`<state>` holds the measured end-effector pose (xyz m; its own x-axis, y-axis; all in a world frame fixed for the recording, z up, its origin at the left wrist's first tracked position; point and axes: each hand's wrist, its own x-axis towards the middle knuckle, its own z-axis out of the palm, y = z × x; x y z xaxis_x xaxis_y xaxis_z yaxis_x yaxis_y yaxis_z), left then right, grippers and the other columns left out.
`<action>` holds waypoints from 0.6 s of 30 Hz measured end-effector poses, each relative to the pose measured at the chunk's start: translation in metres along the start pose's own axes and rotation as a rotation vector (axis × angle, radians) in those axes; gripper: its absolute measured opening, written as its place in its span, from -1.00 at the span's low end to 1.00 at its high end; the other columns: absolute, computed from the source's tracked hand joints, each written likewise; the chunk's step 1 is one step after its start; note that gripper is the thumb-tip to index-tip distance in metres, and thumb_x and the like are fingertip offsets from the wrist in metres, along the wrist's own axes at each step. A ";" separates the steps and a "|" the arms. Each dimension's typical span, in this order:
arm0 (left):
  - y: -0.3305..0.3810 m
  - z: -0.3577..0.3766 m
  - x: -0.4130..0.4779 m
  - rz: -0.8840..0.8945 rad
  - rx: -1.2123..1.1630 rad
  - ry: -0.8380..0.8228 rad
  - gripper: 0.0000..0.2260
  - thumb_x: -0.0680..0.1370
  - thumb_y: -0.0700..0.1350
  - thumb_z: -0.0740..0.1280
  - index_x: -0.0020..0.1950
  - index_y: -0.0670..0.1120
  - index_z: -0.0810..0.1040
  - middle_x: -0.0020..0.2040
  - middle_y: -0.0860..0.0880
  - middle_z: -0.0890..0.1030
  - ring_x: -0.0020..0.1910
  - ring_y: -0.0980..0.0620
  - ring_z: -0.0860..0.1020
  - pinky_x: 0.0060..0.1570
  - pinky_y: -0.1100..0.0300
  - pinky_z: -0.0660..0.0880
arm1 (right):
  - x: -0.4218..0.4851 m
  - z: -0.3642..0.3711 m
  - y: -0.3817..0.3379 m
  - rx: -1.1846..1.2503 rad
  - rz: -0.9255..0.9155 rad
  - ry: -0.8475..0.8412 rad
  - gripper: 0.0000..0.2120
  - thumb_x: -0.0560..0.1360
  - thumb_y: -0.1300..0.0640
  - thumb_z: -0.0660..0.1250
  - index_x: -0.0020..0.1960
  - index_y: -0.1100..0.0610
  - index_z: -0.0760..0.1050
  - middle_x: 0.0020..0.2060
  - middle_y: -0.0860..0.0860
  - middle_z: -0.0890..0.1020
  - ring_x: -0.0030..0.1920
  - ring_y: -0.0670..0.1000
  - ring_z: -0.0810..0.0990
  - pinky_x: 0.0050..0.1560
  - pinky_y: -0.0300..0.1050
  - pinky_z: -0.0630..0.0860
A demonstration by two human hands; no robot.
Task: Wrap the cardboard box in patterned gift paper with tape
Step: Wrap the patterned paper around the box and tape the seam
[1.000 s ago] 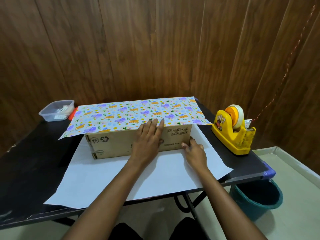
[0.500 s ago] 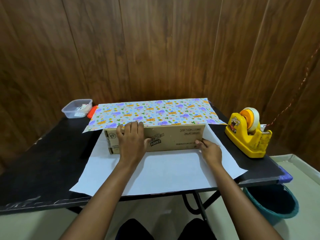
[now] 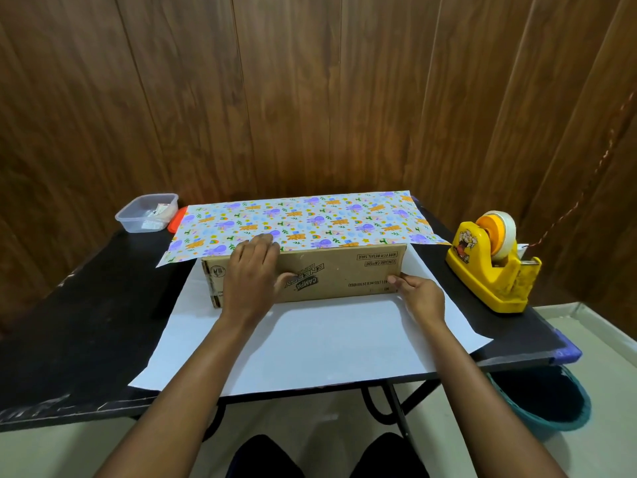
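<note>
At the far left of the black tabletop (image 3: pixel 69 322) a clear plastic container (image 3: pixel 146 212) sits well apart from the work, an orange lid (image 3: pixel 176 219) just beside it. The left hand (image 3: pixel 253 270) lies flat with straight fingers against the near face of the cardboard box (image 3: pixel 344 274), fingertips reaching its top edge, probably to pin down the patterned gift paper (image 3: pixel 303 219) folded over the top. The box sits mid-sheet, white underside spread toward the person, likely so the near flap can fold up next. The right hand (image 3: pixel 422 294) touches the box's lower right corner, seemingly steadying it; I cannot tell whether it pinches anything. A yellow tape dispenser (image 3: pixel 489 267) stands near, within reach for sealing.
</note>
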<state>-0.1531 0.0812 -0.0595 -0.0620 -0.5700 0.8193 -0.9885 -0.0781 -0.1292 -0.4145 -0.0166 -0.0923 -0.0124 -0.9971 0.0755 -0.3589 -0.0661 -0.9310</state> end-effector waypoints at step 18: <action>0.028 -0.013 0.026 0.088 -0.019 -0.282 -0.53 0.18 0.05 0.61 -0.11 -0.18 0.54 -0.11 -0.12 0.62 -0.24 -0.13 0.59 -0.27 0.13 0.50 | 0.004 -0.001 0.003 0.063 0.018 0.008 -0.75 0.47 0.05 0.40 0.08 0.15 0.64 -0.14 0.09 0.67 -0.19 0.00 0.48 -0.14 -0.17 0.35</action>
<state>-0.1840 0.0743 -0.0344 -0.1100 -0.7791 0.6172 -0.9836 -0.0041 -0.1804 -0.4163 -0.0209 -0.0942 -0.0255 -0.9978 0.0609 -0.2991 -0.0505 -0.9529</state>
